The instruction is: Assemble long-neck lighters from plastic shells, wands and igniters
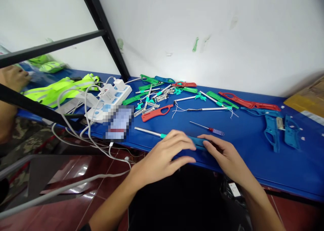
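A long-necked gas lighter with a blue handle [196, 142] and a thin metal tube [148, 131] lies near the table's front edge, the tube pointing left. My left hand [168, 153] arches over the joint of tube and handle, fingers spread, thumb apart from them. At the handle's right end, my right hand [224, 151] pinches it between thumb and fingers. Part of the handle is hidden behind my fingers. Just beyond lies a small screwdriver [211, 130] with a clear purple-red grip.
Behind lie several loose lighter parts: a red handle shell [157, 113], green shells [222, 99], metal tubes with wires [212, 109]. Blue shells [272, 131] sit right, near a cardboard box [307, 99]. Left are a phone [118, 123], power strip [108, 104], black frame and another person's hand [15, 77].
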Demonstrator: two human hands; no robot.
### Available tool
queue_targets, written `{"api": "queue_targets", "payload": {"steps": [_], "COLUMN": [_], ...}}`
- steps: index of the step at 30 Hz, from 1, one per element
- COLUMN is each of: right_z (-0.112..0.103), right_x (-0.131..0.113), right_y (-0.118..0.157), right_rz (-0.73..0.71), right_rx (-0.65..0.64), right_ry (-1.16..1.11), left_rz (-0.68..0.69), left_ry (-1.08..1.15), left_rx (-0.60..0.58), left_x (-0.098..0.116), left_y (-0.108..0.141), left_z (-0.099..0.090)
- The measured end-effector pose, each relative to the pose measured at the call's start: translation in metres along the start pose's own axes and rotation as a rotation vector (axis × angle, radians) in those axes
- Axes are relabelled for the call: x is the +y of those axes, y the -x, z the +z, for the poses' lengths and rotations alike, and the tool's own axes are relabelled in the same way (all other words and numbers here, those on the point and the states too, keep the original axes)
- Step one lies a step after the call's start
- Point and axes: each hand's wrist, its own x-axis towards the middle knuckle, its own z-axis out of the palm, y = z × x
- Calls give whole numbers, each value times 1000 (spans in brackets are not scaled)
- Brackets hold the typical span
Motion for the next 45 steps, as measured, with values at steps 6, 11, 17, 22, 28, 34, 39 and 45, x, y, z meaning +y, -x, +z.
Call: {"api": "queue_targets", "payload": {"steps": [6,11,17,22,28,34,39,45], "right_z": [5,5,-22,-32,-40,-32,-17,-11], "right_x": [-1,6,31,46,10,-34,-22,8], "right_y": [0,2,-3,-6,-6,0,0,-5], "right_rz": [-173,-213,-151,-143,-83,-364,-383,-416], "right_rx": [-20,78,331,302,497,779,831,1018], "right_ry": [172,322,600,669,216,-392,-300,70], "left_rz": [38,61,41,63,104,168,192,167], "left_ry": [-369,-456,-529,-554,-515,-472,-485,-475], "left_rx": [35,68,38,1,-43,-46,-40,-78], "left_x": [-30,-35,-30,-21,-18,-23,-22,-24], "left_y": [-9,-9,-11,-14,-23,-23,-23,-22], "left_z": [35,37,38,37,43,45,45,44]}}
